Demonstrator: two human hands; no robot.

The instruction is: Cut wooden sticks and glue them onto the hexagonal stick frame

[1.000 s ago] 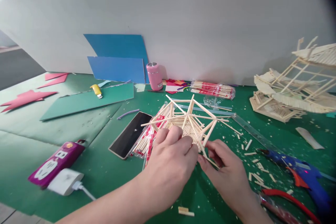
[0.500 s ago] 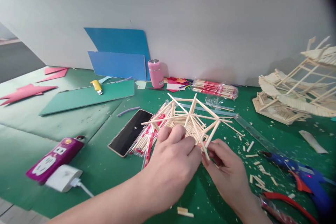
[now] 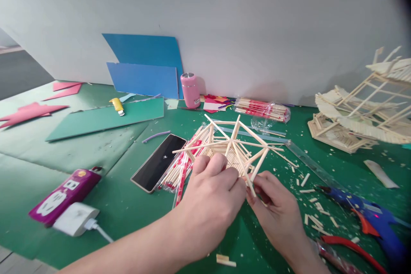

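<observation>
A small frame of pale wooden sticks (image 3: 233, 140) stands in front of me, its upper sticks meeting at a centre point like roof ribs. Below them shows a floor of sticks laid side by side. My left hand (image 3: 213, 205) is closed over the near side of this stick frame, its fingertips hidden behind the knuckles. At the near right corner, my right hand (image 3: 272, 201) pinches the end of a sloping stick between thumb and fingers. Both hands nearly touch there. Bundled sticks in red-marked wrapping (image 3: 183, 167) lie just left of the frame.
Right of my hands lie a blue glue gun (image 3: 362, 209), red-handled pliers (image 3: 353, 248) and scattered stick offcuts (image 3: 316, 218). A larger stick model (image 3: 356, 120) stands at the far right. Leftward are a phone (image 3: 159, 162) and a purple power strip (image 3: 64, 195); a pink bottle (image 3: 190, 90) stands behind.
The view has shifted very slightly. Both hands keep the same grip on the stick frame, with no clear movement.
</observation>
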